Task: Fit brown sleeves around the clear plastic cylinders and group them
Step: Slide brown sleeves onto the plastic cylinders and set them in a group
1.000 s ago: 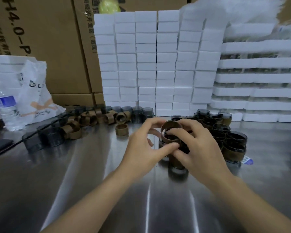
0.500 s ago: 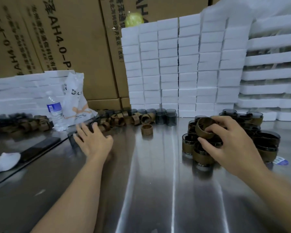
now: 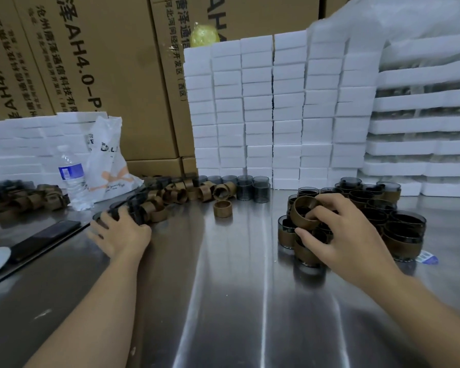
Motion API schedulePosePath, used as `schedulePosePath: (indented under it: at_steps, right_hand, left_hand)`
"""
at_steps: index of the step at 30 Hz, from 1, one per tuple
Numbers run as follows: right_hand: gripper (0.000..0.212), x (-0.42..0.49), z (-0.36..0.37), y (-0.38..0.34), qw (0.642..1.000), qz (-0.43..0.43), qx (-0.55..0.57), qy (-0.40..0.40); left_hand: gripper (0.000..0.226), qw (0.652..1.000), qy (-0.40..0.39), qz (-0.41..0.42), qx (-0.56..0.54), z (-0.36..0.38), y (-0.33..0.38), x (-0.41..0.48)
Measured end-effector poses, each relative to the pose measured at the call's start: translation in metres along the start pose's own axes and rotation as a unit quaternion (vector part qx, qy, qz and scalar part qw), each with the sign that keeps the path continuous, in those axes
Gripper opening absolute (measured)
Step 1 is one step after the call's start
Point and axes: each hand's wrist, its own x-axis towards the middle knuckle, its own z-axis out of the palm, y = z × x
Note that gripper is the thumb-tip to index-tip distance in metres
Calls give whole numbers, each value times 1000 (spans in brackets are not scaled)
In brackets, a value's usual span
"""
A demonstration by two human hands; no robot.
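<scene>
right hand (image 3: 348, 235): at about 2 o'clock on the steel table (image 3: 223, 301). it pinches one brown sleeve (image 3: 303, 212), thumb under the rim and fingers hooked over the top edge, and the ring is tilted toward us.
why held so: we judge the sleeve is kept raised and open-mouthed over the near edge of the sleeved group (image 3: 398, 227) so a cylinder can be pushed straight in.
left hand (image 3: 122, 232): out at 10 o'clock, its fingers laid over a clear cylinder (image 3: 117, 211) at the near end of the loose sleeves (image 3: 175, 195). we cannot tell whether they have closed round it.
why stock lies so: bare parts run from 10 to 12 o'clock and finished pieces cluster at 2 o'clock, so each hand serves one side.
lone sleeve (image 3: 222, 208): upright at 12 o'clock, apart from both piles.
change: a second ago both hands met on the sleeve at centre. half a second ago the left hand was spread short of the pile. now it is on the cylinders, while the right hand keeps its hold.
</scene>
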Motion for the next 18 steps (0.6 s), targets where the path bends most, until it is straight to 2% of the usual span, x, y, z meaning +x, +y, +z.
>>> schedulePosePath:
  at_steps: [3,7,11,13,18]
  right_hand:
    - [31,-1,0,0,1000,10,6,-10]
    - [28,-1,0,2,1000,13,8,-21]
    - [28,-1,2,3,1000,11,1,-28]
    - [27,-1,3,2,1000,8,1,-28]
    - [29,-1,3,3,1000,5,2,-30]
  left_hand:
    - [73,997,-13,-47,-56,-2,-6,5]
    - [57,990,17,-80,-114,-1,-12,11]
    - [59,982,37,-127,-136,0,-12,11]
    - [60,977,51,-136,-153,1,-13,13]
    - [46,952,114,-150,-243,1,-21,15]
